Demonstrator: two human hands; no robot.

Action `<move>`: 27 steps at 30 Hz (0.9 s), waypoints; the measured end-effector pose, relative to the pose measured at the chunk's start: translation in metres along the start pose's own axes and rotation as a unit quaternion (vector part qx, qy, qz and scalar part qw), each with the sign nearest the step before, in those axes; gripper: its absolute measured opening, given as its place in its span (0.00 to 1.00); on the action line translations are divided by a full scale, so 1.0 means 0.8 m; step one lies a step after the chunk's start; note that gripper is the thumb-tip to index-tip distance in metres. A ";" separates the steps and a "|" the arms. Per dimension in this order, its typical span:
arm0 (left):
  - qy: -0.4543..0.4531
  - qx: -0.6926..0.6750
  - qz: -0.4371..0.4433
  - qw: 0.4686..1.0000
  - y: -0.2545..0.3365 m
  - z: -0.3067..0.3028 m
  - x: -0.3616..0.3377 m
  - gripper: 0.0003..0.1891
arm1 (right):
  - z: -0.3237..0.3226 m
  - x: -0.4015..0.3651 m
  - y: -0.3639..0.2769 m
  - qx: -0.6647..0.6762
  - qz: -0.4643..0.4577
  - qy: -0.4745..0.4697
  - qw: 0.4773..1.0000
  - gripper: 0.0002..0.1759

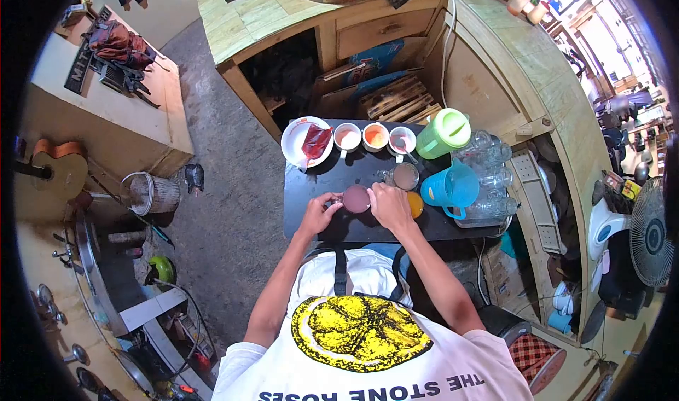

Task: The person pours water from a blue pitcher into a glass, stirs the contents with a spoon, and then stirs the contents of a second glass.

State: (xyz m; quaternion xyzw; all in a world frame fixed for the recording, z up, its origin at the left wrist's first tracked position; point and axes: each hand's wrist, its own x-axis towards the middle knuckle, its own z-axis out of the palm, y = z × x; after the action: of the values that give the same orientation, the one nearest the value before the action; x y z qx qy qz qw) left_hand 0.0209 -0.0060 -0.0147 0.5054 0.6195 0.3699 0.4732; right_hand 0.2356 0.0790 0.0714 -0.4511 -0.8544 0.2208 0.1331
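Note:
A glass mug of purple drink [356, 199] stands at the front of the black table [300, 196]. My left hand [322, 211] is closed around the handle on its left side. My right hand [391, 206] has its fingers curled against the mug's right side. Just beyond it is another glass mug of brownish drink [406, 176]. A glass of orange drink [414, 204] stands beside my right hand, partly hidden by it. A blue pitcher [453, 189] and a light green lidded pitcher [444, 133] are to the right.
Three white mugs [347, 138] line the table's far edge, one with a spoon. Left of them, a white bowl [293, 143] holds a dark red packet [317, 143]. Several clear glass mugs [488, 157] crowd a tray at the right. A wooden counter [272, 19] stands behind.

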 end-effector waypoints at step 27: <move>-0.004 0.000 0.037 0.999 -0.006 -0.003 0.005 0.10 | -0.002 0.014 0.012 -0.022 -0.053 -0.134 0.989 0.17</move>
State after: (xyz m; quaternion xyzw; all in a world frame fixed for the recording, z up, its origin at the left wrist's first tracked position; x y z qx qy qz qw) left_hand 0.0171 -0.0032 -0.0190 0.5296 0.5981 0.3854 0.4618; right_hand 0.2369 0.0935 0.0686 -0.3740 -0.8920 0.2530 0.0194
